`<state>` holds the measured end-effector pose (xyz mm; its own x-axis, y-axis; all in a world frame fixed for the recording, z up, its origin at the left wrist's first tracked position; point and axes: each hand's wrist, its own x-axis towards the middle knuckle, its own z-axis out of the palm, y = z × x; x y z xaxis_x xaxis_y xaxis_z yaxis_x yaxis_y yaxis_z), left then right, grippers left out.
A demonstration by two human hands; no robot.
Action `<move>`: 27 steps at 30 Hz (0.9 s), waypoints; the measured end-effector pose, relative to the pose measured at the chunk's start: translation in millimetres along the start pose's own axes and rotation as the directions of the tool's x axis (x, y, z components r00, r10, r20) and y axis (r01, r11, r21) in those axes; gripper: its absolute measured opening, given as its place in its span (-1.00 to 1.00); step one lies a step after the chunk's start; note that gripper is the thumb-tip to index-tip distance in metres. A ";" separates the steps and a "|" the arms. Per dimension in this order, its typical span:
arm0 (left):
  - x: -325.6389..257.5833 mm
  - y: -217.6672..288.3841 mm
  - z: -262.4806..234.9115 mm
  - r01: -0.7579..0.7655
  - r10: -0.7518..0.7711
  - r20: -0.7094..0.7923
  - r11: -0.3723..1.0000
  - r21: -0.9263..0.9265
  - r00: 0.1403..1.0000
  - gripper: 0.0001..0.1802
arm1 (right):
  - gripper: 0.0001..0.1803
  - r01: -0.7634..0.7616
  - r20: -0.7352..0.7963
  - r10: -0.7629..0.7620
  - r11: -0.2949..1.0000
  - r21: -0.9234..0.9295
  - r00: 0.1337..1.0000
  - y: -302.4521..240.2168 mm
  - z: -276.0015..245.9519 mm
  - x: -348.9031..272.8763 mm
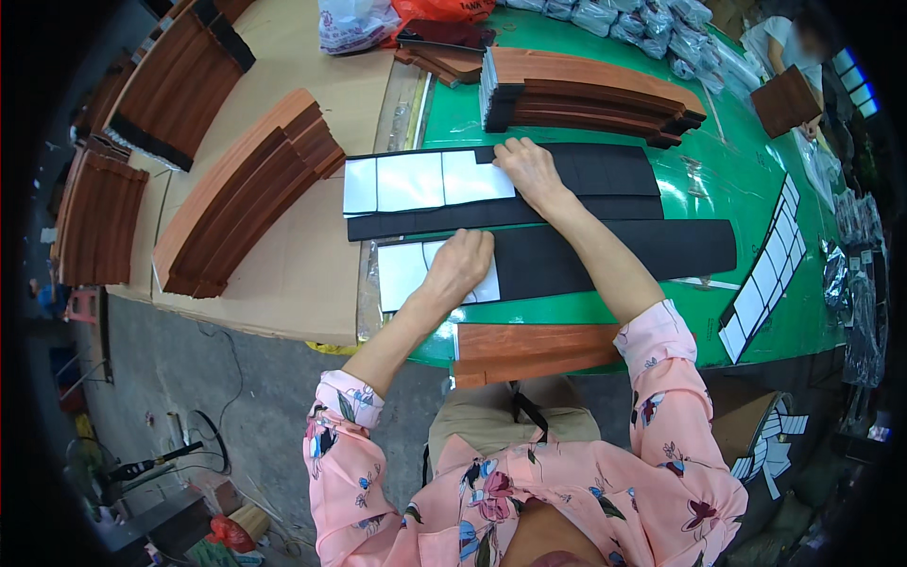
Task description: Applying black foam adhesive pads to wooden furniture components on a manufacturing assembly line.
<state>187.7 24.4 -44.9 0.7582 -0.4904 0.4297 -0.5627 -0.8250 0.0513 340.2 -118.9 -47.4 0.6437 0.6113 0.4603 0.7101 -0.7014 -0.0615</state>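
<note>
Two long black strips lie across the green table (756,170). The far black strip (605,170) carries white rectangular sheets (416,181) along its left part. My right hand (529,168) lies flat on it, fingers at the right end of those sheets. The near black strip (614,255) has white sheets (404,274) at its left end, and my left hand (460,265) presses down on them with bent fingers. Neither hand lifts anything.
Brown wood-grain panels (529,350) sit at the table's near edge. A stack of the same panels (586,94) stands behind the strips, and more stacks (246,189) rest on cardboard to the left. Another white-sheeted strip (765,269) lies right. A person's hand holds a brown panel (784,99) far right.
</note>
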 end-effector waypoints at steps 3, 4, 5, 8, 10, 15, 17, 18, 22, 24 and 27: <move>-1.2 -8.3 6.5 0.159 -0.172 -0.039 0.961 -0.224 0.984 -0.78 | -0.93 0.138 0.001 -0.140 0.973 -0.186 0.990 -2.6 1.6 1.6; 0.4 -10.8 3.9 0.237 -0.262 -0.027 0.910 -0.340 0.965 -0.78 | -0.93 0.136 0.005 -0.138 0.973 -0.186 0.990 -2.2 1.8 1.3; -1.0 -14.1 -0.8 0.319 -0.351 0.015 0.831 -0.455 0.936 -0.80 | -0.93 0.135 0.016 -0.135 0.972 -0.190 0.991 -2.5 2.0 0.8; -4.1 -19.5 -13.2 0.652 -0.596 0.406 0.275 -0.707 0.692 -0.78 | -0.94 0.137 0.024 -0.135 0.970 -0.198 0.991 -3.6 2.2 0.5; -10.7 -17.7 -14.1 0.610 -0.625 0.438 0.079 -0.788 0.646 -0.74 | -0.95 0.139 0.020 -0.138 0.969 -0.204 0.990 -4.6 3.5 1.8; -23.8 -4.3 -39.7 0.459 -0.722 0.367 -0.076 -0.885 0.587 -0.75 | -0.92 -0.141 -0.005 0.141 0.984 -0.110 0.990 4.7 6.7 16.2; -33.6 1.9 -62.9 0.370 -0.760 0.371 -0.185 -0.910 0.534 -0.72 | -0.84 -0.371 0.090 0.370 0.929 -0.004 0.925 5.2 -7.8 24.5; -41.2 6.5 -73.8 0.331 -0.774 0.379 -0.231 -0.915 0.508 -0.69 | -0.80 -0.491 0.123 0.479 0.867 0.092 0.869 7.9 -17.1 26.5; -77.6 19.2 -102.8 0.255 -0.801 0.360 -0.265 -0.930 0.478 -0.71 | -0.70 -0.626 0.449 0.487 0.299 0.721 0.749 14.9 -57.1 13.3; -100.1 26.4 -107.1 0.245 -0.825 0.339 -0.251 -0.936 0.452 -0.71 | -0.70 -0.641 0.555 0.344 0.231 0.732 0.757 9.8 -75.6 -3.0; -111.7 49.6 -126.1 0.285 -0.839 0.321 -0.208 -0.936 0.439 -0.71 | -0.63 -0.642 0.599 0.298 0.064 0.764 0.743 -13.3 -132.2 -35.0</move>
<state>33.7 73.6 23.3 0.9109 0.3869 -0.1433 0.0250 0.2949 0.9552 270.5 -179.4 54.5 0.8610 0.4645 -0.2073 -0.1502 -0.1573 -0.9761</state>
